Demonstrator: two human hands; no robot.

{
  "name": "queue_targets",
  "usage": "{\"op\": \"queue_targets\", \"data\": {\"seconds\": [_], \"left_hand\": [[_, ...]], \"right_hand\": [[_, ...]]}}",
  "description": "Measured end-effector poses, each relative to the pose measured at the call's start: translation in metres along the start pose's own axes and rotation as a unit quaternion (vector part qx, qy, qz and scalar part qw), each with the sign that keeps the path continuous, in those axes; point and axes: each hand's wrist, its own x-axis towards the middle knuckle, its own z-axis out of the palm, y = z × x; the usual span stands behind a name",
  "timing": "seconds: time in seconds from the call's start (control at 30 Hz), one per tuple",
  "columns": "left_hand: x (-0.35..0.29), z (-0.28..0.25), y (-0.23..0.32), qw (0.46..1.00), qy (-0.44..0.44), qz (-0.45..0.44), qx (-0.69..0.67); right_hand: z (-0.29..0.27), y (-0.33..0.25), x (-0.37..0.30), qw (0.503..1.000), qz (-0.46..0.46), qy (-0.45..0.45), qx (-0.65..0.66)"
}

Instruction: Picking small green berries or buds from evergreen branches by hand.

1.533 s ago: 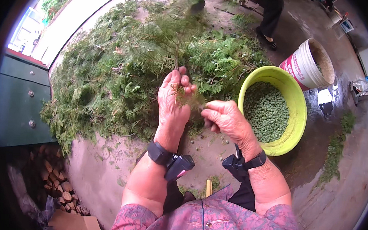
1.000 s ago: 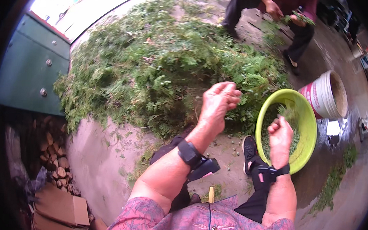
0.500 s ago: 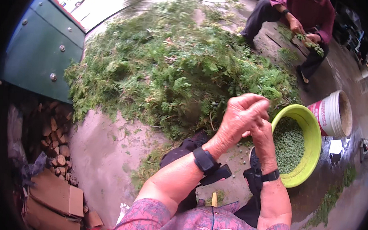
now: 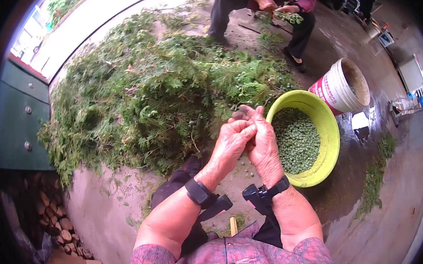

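Note:
My left hand point(image 4: 229, 139) and my right hand point(image 4: 263, 144) meet in front of me, beside the yellow-green tub. Both are closed, with curled fingers pressed together; what lies between them, if anything, is hidden. Just right of my right hand stands the tub point(image 4: 329, 156), holding many small round green seed cones point(image 4: 295, 142). A large heap of cut evergreen branches point(image 4: 160, 95) with scaly leaves spreads ahead and to the left, its near edge close to my hands.
Across the heap a seated person point(image 4: 265, 2) holds a green sprig point(image 4: 290, 18). A white and red bucket point(image 4: 334, 88) leans behind the tub, near wet floor. At left are a green metal panel point(image 4: 21, 120), split firewood point(image 4: 65, 229) and cardboard point(image 4: 70, 261). Green scraps point(image 4: 375, 183) lie at right.
The view has swung to the right, so the heap, tub and seated person sit further left. My hands remain together, with the fingers turned differently and the right hand now more upright.

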Motion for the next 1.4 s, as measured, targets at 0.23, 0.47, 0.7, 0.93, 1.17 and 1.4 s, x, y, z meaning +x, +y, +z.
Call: {"op": "queue_targets", "data": {"seconds": [0.23,0.47,0.7,0.93,1.17,1.4], "left_hand": [[0.006,0.021,-0.008,1.0,0.013,-0.019,0.015],[0.006,0.023,-0.015,1.0,0.008,-0.014,0.018],[0.005,0.031,-0.014,1.0,-0.002,-0.022,0.003],[0.006,0.029,-0.018,1.0,0.003,-0.01,-0.003],[0.004,0.032,-0.012,0.999,0.014,-0.023,-0.017],[0.002,0.027,-0.015,1.0,0.013,-0.017,-0.006]], "right_hand": [[-0.002,-0.009,-0.006,0.996,0.013,0.084,0.011],[-0.007,-0.009,-0.007,0.995,0.017,0.1,0.0],[-0.018,-0.008,-0.007,0.996,0.003,0.09,-0.003],[-0.014,-0.007,-0.007,0.994,-0.001,0.107,0.024],[-0.015,-0.006,-0.007,0.996,0.003,0.091,-0.01],[-0.017,-0.002,-0.005,0.995,0.001,0.092,-0.027]]}}
